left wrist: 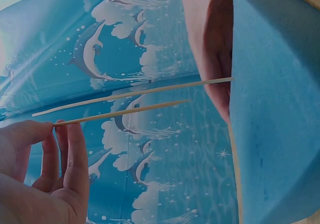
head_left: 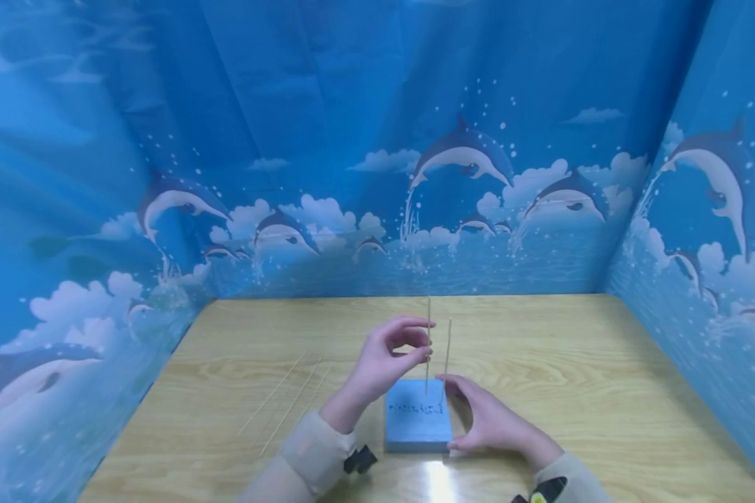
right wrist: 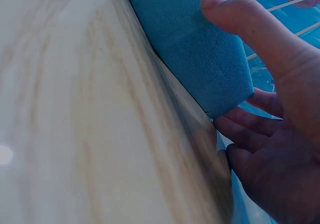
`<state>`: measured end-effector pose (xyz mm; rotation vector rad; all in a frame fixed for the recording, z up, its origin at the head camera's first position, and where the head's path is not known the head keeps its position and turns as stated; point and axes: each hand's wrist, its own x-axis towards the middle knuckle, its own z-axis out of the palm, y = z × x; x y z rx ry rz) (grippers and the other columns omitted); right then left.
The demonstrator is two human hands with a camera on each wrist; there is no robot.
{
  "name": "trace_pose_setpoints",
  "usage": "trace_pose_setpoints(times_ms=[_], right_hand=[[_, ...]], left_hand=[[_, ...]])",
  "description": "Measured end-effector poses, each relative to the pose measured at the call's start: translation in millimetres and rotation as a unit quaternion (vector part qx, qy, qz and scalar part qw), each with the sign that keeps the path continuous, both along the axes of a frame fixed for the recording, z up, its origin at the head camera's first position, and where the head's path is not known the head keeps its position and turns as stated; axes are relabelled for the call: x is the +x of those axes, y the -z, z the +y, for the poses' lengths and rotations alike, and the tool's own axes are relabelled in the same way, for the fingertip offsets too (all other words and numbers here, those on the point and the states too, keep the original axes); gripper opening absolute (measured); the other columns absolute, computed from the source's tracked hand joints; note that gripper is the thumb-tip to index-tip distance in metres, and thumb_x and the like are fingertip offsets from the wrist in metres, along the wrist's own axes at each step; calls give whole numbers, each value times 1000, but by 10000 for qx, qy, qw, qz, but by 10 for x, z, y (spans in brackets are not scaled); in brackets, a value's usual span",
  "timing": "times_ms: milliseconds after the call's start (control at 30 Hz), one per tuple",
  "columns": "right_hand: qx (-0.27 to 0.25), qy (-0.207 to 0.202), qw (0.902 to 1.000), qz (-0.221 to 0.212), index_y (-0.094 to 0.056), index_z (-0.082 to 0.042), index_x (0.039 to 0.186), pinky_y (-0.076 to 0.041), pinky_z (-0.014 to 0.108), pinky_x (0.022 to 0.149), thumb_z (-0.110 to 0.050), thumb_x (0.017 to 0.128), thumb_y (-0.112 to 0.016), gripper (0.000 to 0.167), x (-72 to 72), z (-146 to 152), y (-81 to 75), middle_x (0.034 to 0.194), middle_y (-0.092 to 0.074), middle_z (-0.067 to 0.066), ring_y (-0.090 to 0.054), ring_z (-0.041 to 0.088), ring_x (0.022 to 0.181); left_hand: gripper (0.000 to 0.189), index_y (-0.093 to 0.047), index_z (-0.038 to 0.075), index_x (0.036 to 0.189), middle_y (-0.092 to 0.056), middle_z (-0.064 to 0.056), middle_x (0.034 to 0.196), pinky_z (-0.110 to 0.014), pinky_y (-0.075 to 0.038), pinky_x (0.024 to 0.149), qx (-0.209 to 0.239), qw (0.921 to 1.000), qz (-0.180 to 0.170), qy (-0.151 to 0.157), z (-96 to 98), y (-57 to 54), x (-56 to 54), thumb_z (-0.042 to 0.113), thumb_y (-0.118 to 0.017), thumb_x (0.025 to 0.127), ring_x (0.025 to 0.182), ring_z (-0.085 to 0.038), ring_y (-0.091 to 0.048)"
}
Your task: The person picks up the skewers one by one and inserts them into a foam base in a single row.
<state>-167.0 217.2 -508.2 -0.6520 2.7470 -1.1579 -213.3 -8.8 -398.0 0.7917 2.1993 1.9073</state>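
My left hand (head_left: 390,355) pinches a thin bamboo skewer (head_left: 427,377) between thumb and fingertips, upright over a blue foam block (head_left: 415,427). Seen from the left wrist, the skewer's pointed tip (left wrist: 186,101) stops short of the foam. A second skewer (head_left: 448,346) stands in the block near its far right corner. My right hand (head_left: 495,418) grips the block's right side, thumb at the near corner and fingers toward the far one. From the right wrist, the thumb (right wrist: 225,13) presses on the foam. Rows of small dark marks cross the block's top.
Several loose skewers (head_left: 283,412) lie slantwise on the wooden table (head_left: 604,391), left of the block. Blue curtains (head_left: 327,140) printed with dolphins enclose the table at the back and both sides.
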Motion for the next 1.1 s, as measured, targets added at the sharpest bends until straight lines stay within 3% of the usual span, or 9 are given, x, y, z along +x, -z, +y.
trace_pose_setpoints(times_ms=[533,1100], right_hand=[[-112,-8,9997,197,-40,-4,147,-38,53,114,-48,58,-90,111,-11,-14,24,145,-51,13,-51,30,133],[-100,-35,9997,218,-41,-5,146,-39,52,113,-47,58,-91,110,-13,4,8,146,-51,14,-51,31,133]], left_hand=[[34,-67,19,121,-71,-8,102,-25,-61,82,-93,9999,35,-34,82,146,-13,7,-71,89,95,-14,-67],[34,-68,20,119,-71,-7,102,-26,-61,80,-162,9996,-216,-72,126,245,6,6,-70,88,96,-14,-67]])
